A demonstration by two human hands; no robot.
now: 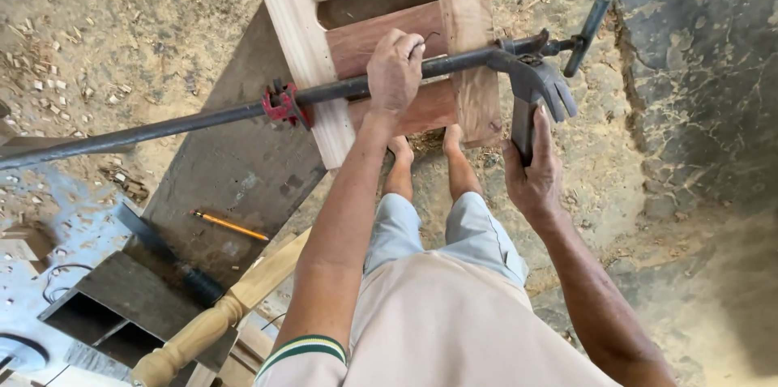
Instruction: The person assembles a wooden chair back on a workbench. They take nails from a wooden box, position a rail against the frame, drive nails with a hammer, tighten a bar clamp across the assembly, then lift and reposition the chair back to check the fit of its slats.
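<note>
- Dusty earth floor (121, 22), strewn with wood chips, fills the view from above; at right it gives way to a darker patch of cracked concrete (697, 71).
- A grey metal sheet (235, 168) lies on the floor at left, running under the woodwork.
- On it rests a wooden frame (389, 38), with pale side rails and reddish cross slats, its near end just beside the person's bare feet (425, 148).
- A long black bar clamp (186, 121) crosses the frame from the left edge of the view to its T-handle at upper right; a red sliding jaw on the bar presses against the frame's left rail.
- The left hand (395, 71) is wrapped around the clamp bar over the slats, its grip closed on the bar.
- The right hand (535, 176) has its grip closed on the handle of a claw hammer (539, 91), whose head sits against the clamp's screw end at the frame's right rail, claws pointing right.
- A turned wooden leg (219, 318) lies at lower left, near the person's left elbow.
- A dark open metal box (121, 306) sits just left of that leg.
- A dark-handled tool (174, 261) lies across the sheet's lower edge.
- An orange pencil (231, 226) lies on the sheet, well apart from both hands.
</note>
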